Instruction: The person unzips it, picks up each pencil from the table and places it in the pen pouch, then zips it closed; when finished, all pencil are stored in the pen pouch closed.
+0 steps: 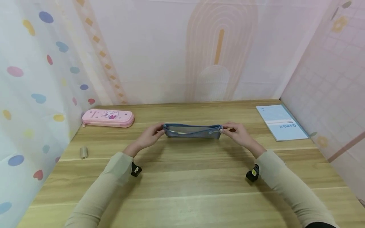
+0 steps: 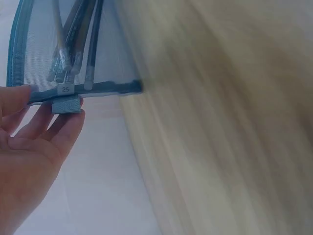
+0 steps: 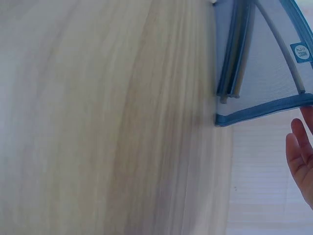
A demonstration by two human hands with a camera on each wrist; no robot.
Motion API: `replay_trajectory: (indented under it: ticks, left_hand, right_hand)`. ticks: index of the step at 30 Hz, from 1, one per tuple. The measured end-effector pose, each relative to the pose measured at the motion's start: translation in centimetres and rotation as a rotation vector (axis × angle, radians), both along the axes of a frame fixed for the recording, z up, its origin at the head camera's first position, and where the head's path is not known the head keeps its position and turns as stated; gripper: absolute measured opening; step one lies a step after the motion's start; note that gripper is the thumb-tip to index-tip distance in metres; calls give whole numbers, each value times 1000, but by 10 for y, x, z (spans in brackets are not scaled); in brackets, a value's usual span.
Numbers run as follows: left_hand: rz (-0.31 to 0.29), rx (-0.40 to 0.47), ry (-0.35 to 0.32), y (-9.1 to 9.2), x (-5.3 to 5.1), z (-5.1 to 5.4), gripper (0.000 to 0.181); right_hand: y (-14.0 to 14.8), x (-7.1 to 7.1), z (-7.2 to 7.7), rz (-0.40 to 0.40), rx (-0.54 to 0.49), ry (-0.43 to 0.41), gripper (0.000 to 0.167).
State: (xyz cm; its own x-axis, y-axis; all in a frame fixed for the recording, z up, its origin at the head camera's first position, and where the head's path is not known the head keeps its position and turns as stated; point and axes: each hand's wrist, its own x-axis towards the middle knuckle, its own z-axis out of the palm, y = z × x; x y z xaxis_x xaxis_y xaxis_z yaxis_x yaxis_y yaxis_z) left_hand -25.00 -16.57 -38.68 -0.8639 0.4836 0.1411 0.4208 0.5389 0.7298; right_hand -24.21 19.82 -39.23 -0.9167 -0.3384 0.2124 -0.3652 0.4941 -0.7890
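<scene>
A blue mesh zip pouch [image 1: 194, 134] is stretched between my two hands above the wooden table, its top edge parted. My left hand [image 1: 147, 136] pinches the pouch's left end. At the right end, the thumb and fingers of my right hand [image 1: 239, 135] grip the top corner. Several pencils [image 2: 91, 54] show through the mesh in the left wrist view, beside a small tag [image 2: 66, 89] marked 25. The right wrist view shows more of the pencils [image 3: 240, 49] and a round label [image 3: 301, 52]; there the right hand [image 3: 302, 156] is partly cut off.
At the back left of the table [image 1: 182, 196] lies a pink pencil case [image 1: 108, 118] with a rabbit picture. A small grey cylindrical object [image 1: 83, 152] stands nearer on the left. A light blue and white notebook [image 1: 282, 123] lies at the back right. Patterned curtains hang behind and beside the table.
</scene>
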Motion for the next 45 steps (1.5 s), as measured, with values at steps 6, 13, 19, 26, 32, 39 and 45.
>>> replay_trajectory:
  ticks: [6, 13, 19, 26, 32, 39, 45]
  left_hand:
    - [30, -10, -27, 3, -2, 7, 35]
    - [103, -8, -20, 22, -6, 11, 41]
    - [307, 38, 25, 50, -5, 20, 38]
    - [363, -38, 467, 110, 14, 33, 29]
    - [102, -288, 732, 167, 23, 31, 24]
    - [61, -299, 790, 189, 22, 18, 12]
    - [144, -115, 530, 183, 19, 18, 20]
  right_hand:
    - [-6, 12, 12, -39, -82, 47, 28]
    - [-10, 24, 23, -105, -145, 37, 27]
    - [-12, 23, 20, -129, -159, 21, 27]
    - [-15, 22, 18, -116, -204, 49, 26]
    - [-15, 24, 18, -120, -230, 116, 22]
    - [-20, 31, 15, -129, -196, 135, 22]
    - [-16, 24, -2, -124, -168, 110, 27]
